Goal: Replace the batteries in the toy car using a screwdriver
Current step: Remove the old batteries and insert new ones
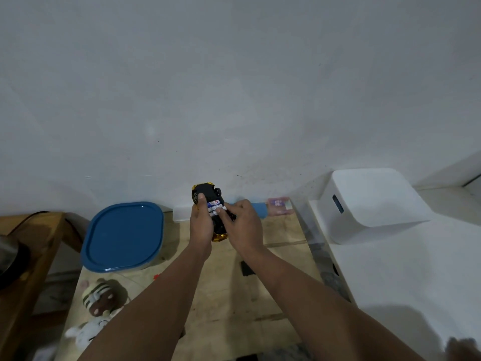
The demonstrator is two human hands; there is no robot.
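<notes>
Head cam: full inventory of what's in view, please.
toy car: 1, gold with black underside, held upturned, mid-frame
batteries: about 3, blue-white, in the car's open bay
lidded container: 1, blue lid, left on floor
white bin: 1, right
plush toys: 2, striped brown and white, lower left
blue object: 1, behind hands
left hand: grips car
right hand: fingers on a battery
</notes>
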